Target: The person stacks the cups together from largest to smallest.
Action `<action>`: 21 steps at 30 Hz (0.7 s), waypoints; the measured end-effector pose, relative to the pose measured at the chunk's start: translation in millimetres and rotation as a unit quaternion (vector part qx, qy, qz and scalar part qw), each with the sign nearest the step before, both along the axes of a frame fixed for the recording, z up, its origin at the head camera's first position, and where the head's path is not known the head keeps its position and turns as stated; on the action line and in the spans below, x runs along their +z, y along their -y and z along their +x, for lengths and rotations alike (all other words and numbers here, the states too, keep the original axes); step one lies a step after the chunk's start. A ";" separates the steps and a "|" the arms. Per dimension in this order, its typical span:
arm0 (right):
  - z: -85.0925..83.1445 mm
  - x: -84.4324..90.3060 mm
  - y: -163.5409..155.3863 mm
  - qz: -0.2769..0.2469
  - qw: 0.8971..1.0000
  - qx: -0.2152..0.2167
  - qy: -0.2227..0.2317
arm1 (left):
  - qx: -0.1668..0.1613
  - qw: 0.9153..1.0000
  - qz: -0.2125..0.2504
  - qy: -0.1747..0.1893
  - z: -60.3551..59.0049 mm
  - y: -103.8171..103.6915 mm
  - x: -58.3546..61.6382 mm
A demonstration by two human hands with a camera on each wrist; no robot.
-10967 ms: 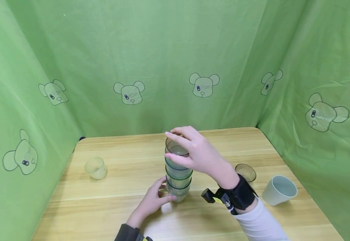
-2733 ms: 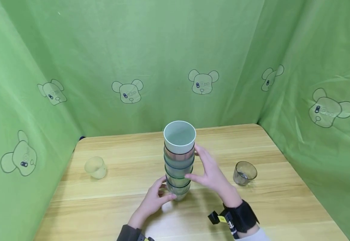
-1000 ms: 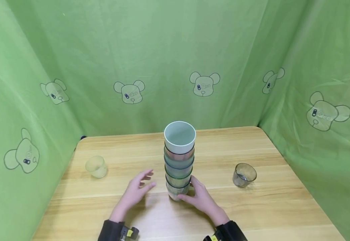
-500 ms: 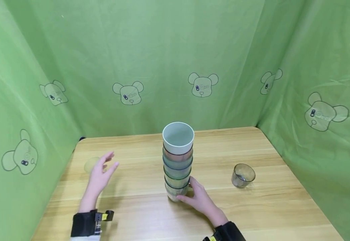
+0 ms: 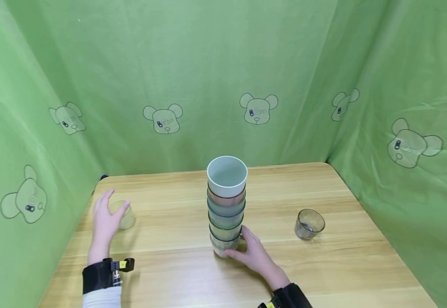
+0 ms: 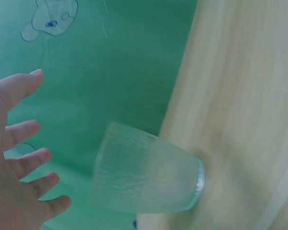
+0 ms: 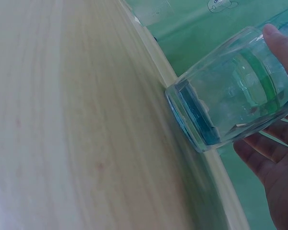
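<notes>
A tall stack of nested cups [image 5: 226, 216] stands upright mid-table, with a pale grey-blue cup [image 5: 227, 177] on top and clear cups with coloured rims under it. My right hand [image 5: 255, 254] grips the lowest cup, thumb in front and fingers behind; the right wrist view shows its clear thick base [image 7: 197, 120] on the table. On the left, my left hand [image 5: 106, 218] is spread beside a small pale yellow translucent cup [image 5: 127, 219], partly covering it in the head view. In the left wrist view a gap shows between the fingers and that cup [image 6: 146, 172].
A smoky brown glass cup [image 5: 310, 224] stands to the right of the stack. The wooden table [image 5: 177, 273] ends at the back and sides against a green curtain [image 5: 208, 64] printed with bear heads.
The grey-blue cup has gone from the right side onto the stack's top. My right hand has moved down to the lowest cup; my left hand has left it and moved left to the yellow cup.
</notes>
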State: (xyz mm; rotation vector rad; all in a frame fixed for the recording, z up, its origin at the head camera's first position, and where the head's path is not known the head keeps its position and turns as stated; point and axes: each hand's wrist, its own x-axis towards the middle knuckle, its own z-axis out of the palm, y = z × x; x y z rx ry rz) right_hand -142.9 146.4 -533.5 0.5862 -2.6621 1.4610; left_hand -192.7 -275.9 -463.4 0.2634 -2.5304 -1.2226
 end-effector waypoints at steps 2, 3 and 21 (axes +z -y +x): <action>0.0 -0.1 0.3 0.001 1.000 0.000 0.001 | 0.010 1.000 0.007 0.016 -0.2 1.2 -3.0; 0.1 -0.3 0.4 0.002 1.000 0.000 0.001 | 0.015 0.999 0.013 0.025 -0.1 1.5 -4.9; 1.9 1.4 0.9 -0.003 1.000 -0.001 0.017 | 0.060 0.989 0.093 0.100 2.9 2.2 -32.4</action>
